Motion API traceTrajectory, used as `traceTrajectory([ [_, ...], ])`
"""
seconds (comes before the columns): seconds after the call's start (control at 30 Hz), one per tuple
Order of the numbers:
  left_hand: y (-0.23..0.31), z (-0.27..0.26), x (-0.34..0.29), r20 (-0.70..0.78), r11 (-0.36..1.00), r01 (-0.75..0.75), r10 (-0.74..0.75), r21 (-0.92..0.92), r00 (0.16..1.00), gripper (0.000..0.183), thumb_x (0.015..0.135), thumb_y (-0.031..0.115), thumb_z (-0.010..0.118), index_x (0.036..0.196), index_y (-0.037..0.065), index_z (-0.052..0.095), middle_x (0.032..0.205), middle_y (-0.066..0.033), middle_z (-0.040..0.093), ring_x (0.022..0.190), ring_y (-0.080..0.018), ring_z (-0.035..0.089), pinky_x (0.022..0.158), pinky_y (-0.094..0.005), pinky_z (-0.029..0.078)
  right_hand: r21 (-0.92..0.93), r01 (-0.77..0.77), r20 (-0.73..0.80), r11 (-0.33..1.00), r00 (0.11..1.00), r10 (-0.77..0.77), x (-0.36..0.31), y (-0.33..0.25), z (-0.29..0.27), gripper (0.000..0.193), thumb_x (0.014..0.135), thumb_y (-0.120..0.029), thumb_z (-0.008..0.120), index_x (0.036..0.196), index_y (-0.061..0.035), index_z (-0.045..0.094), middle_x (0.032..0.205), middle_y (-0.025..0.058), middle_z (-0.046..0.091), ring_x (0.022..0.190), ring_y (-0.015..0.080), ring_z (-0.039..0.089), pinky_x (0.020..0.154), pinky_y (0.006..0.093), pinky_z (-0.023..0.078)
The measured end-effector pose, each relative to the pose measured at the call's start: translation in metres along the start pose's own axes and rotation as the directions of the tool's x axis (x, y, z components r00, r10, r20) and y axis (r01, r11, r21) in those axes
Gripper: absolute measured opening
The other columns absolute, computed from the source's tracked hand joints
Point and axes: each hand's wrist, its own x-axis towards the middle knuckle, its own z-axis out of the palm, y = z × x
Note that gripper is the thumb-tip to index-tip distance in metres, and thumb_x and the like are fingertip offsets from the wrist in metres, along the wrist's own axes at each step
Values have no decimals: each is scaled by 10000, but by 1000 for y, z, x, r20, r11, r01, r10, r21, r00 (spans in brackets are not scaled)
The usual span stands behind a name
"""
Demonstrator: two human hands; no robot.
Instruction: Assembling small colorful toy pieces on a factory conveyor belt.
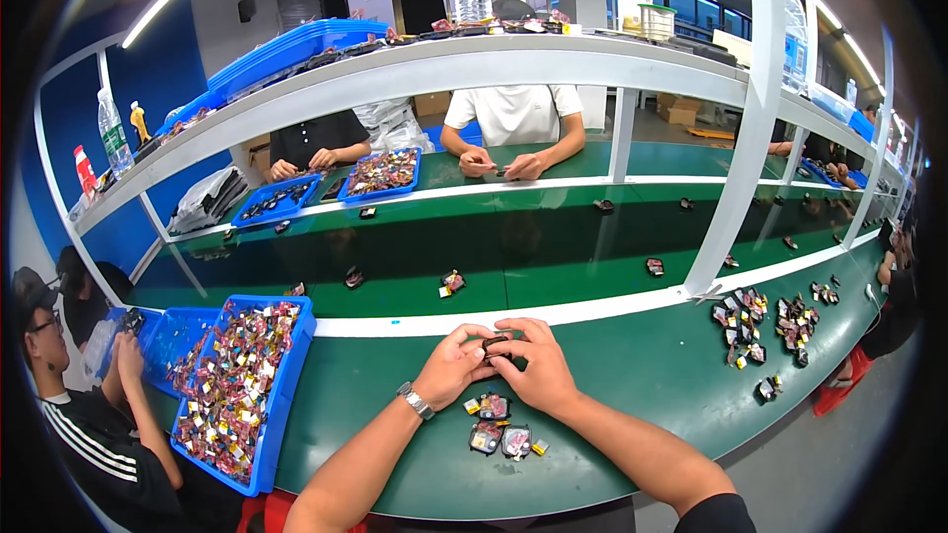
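Note:
Both of my hands meet over the green table [612,365] and hold one small black plastic piece [497,343] between their fingertips. My left hand [446,367], with a metal watch at the wrist, grips it from the left. From the right, my right hand [535,367] closes on it with thumb and fingers, covering much of it. Just below my hands lie three small black housings: an upper one [491,405], a lower left one [486,436] and a lower right one [516,441]. Reddish, white and yellow bits show on them.
At left a blue tray [304,336] holds many small coloured parts. Several dark assemblies [741,326] cluster at right. Behind a white rail [592,312], more pieces sit on a green belt [553,247]. A white post [736,168] supports the shelf. Co-workers sit left and across.

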Motion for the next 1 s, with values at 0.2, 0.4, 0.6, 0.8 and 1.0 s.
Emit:
traceTrajectory([
  [0.2, -1, -1, 1, 28, 1000, 14, -14, -24, 1000, 251, 994, 98, 546, 1231, 80, 466, 1330, -140, 546, 1199, -232, 575, 1016, -415, 508, 0, -2, -1, 1000, 1000, 2, -2, 4, -1, 144, 809, -69, 712, 948, -83, 748, 1187, 57, 631, 1147, 264, 541, 942, 370, 493],
  [0.4, -1, 0, 0, 12, 1000, 9, -9, -14, 1000, 249, 993, 96, 547, 1227, 77, 464, 1332, -148, 548, 1189, -227, 583, 1009, -410, 515, 48, -55, 41, 997, 998, 53, -2, 7, 0, 175, 812, -75, 714, 982, -97, 750, 1247, 56, 618, 1177, 279, 526, 988, 391, 462],
  [0.6, -2, 7, 1, -57, 999, -29, 31, 42, 998, 228, 996, 84, 538, 1208, 69, 456, 1348, -163, 540, 1198, -226, 581, 1008, -395, 519, 59, -26, 34, 998, 999, 24, 1, 7, 0, 189, 812, -86, 713, 997, -98, 748, 1326, 72, 577, 1211, 295, 505, 1027, 399, 436],
  [0.8, 0, 3, 0, -22, 998, -56, 56, 15, 998, 228, 996, 76, 534, 1208, 66, 451, 1371, -185, 527, 1222, -247, 570, 1020, -414, 511, 32, -24, -6, 999, 1000, 24, 0, 3, 1, 166, 804, -87, 715, 966, -97, 745, 1272, 68, 599, 1203, 289, 511, 978, 390, 469],
  [1.0, -2, 1, 1, 16, 999, -11, 12, -40, 1000, 253, 987, 97, 563, 1216, 76, 458, 1362, -180, 534, 1219, -254, 571, 1022, -422, 507, 54, 12, 6, 998, 1000, -12, 1, 8, -2, 160, 805, -90, 713, 961, -104, 747, 1238, 64, 615, 1185, 278, 519, 947, 374, 481],
])
